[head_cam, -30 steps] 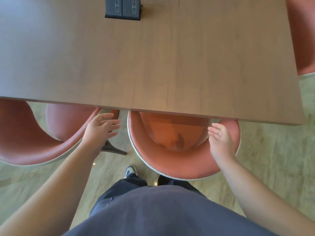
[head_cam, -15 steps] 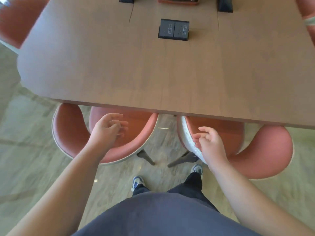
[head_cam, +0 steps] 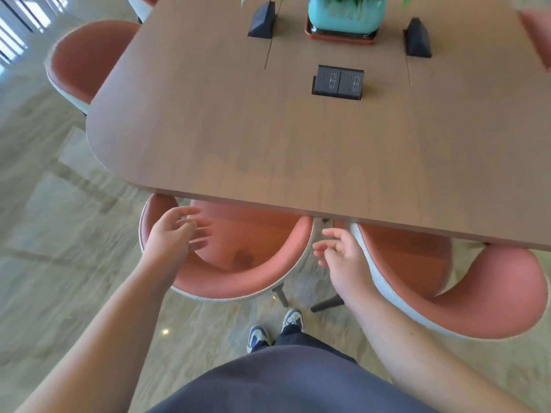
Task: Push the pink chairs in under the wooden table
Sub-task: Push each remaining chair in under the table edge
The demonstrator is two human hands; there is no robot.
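Note:
Two pink chairs stand at the near edge of the wooden table, their seats partly under it. My left hand hovers over the left arm of the nearer pink chair, fingers spread and blurred, holding nothing. My right hand hangs in the gap between that chair and the right pink chair, fingers loosely bent, close to the right chair's white outer shell. Whether it touches the shell is unclear.
A black socket box, two black wedges and a teal planter sit on the tabletop. Another pink chair stands at the table's left end, and one shows at the far right. My feet are on the marble floor.
The view has shifted left and back along the table. Both hands have left the right chair; the left hand now hovers over the other chair, and the right hand is in the gap.

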